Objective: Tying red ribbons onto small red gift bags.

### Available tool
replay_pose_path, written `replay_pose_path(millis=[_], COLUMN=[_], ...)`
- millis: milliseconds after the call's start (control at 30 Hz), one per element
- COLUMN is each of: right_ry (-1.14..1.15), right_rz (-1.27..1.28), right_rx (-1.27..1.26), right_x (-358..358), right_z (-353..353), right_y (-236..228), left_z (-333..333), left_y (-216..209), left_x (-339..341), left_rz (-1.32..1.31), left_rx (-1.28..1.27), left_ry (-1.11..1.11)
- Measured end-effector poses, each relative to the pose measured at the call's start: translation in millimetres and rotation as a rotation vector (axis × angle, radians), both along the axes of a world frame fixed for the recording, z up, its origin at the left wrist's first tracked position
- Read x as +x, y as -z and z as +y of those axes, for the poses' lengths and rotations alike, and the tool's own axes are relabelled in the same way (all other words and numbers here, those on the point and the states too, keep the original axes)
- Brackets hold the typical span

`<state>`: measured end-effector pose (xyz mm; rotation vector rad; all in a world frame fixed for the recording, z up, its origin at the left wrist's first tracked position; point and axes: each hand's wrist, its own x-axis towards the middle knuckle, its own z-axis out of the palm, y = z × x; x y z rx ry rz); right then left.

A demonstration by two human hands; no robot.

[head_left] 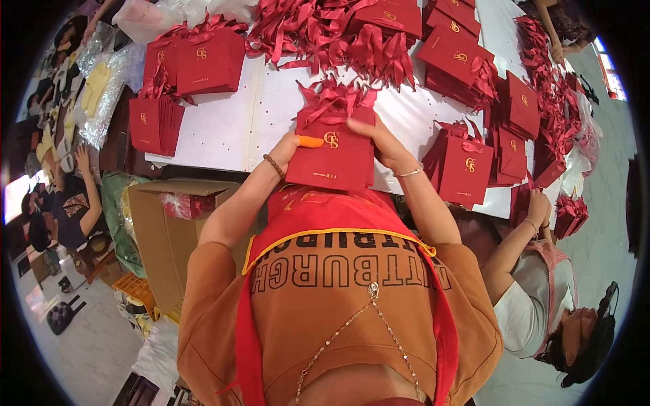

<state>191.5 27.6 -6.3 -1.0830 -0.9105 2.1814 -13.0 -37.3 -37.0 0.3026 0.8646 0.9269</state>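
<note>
Between my two hands stands a stack of red paper gift bags with gold print and red ribbon bows along the top. Its left edge is gripped by my left hand, whose thumb wears an orange finger cot and lies across the front bag. On the other edge my right hand clasps the stack, its thumb over the front near the ribbons; the other fingers are hidden behind. A white table lies beneath and beyond the bags. Close by on the right is another upright group of red bags.
More red bags stand at the back left, and a heap of red ribbons lies at the back. An open cardboard box is at my left. On the right a co-worker's hand touches red bags. Other people work at far left.
</note>
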Motion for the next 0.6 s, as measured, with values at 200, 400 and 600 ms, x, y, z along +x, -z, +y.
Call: replay_pose_path(millis=[200,400,600], right_ry=[-0.409,-0.669,-0.479], right_rz=[-0.399,-0.742,-0.271], right_rx=[0.458,0.639,0.282], right_x=[13,-17,-18], right_z=[18,39,53], right_y=[1,-19,-12], left_z=[-11,-2,-3], left_y=[-2,-29,-35], left_x=[2,7,6], left_rz=[-0.093,0.002,0.023], left_rx=[-0.204,-0.031,0.057], left_ry=[0.176,0.162,0.166])
